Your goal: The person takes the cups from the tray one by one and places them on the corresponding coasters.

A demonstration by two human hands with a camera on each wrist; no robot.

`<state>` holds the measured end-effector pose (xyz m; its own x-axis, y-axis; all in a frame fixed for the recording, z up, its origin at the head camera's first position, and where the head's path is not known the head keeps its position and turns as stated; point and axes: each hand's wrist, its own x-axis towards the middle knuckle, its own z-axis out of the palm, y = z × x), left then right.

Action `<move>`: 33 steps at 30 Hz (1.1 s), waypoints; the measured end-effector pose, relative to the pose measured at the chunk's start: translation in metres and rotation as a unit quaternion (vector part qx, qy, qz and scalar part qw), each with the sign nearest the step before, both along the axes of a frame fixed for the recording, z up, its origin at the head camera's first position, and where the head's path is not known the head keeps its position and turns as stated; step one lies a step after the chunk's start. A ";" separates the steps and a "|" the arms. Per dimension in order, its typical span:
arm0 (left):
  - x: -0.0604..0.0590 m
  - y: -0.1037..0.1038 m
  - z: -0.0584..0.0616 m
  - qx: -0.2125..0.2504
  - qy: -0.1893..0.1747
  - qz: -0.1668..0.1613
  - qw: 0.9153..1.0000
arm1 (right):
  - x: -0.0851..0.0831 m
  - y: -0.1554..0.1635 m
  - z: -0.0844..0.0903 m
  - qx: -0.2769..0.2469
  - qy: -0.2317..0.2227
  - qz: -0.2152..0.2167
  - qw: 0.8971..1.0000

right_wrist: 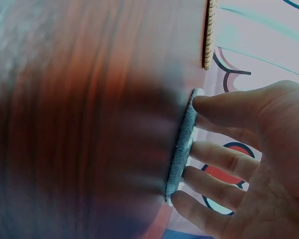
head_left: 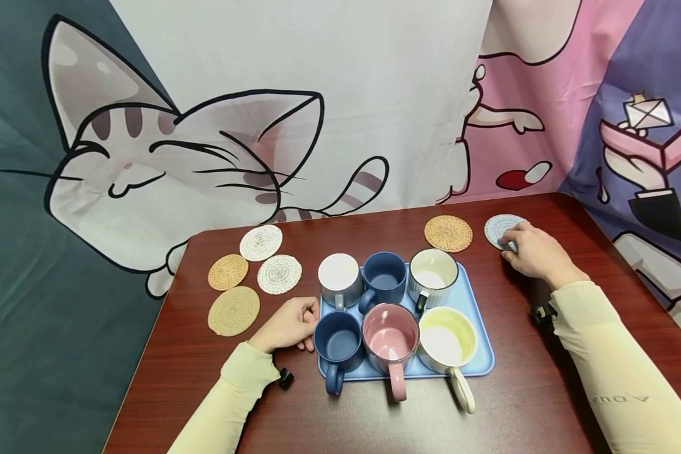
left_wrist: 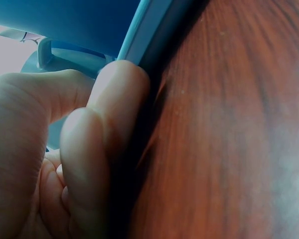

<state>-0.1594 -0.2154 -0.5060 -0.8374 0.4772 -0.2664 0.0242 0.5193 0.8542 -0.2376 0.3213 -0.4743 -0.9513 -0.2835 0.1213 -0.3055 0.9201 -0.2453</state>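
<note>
Fingertips of the right hand [head_left: 536, 251] rest spread on the grey coaster [head_left: 500, 228] at upper right of the table [head_left: 522, 391], gripping nothing. Left hand [head_left: 289, 325], fingers curled and empty, sits against the blue tray [head_left: 477, 315] of six mugs, lower centre.

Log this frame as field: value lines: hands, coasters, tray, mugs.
left hand: curled, knuckles on the table, against the blue tray's left edge, holding nothing
right hand: fingertips on the grey-white coaster at far right
tan coaster: flat, just left of the grey-white one
left coaster group: four, two tan and two whitish
mugs: six on the tray, two rows of three, upright
</note>
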 end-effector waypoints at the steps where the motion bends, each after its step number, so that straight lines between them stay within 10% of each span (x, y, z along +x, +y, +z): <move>1: 0.000 0.000 0.000 0.001 -0.001 0.000 1.000 | 0.000 0.000 0.000 0.001 -0.001 -0.001 1.000; 33: 0.000 -0.001 0.002 0.005 0.010 -0.006 1.000 | 0.003 -0.005 -0.001 0.000 0.013 0.014 1.000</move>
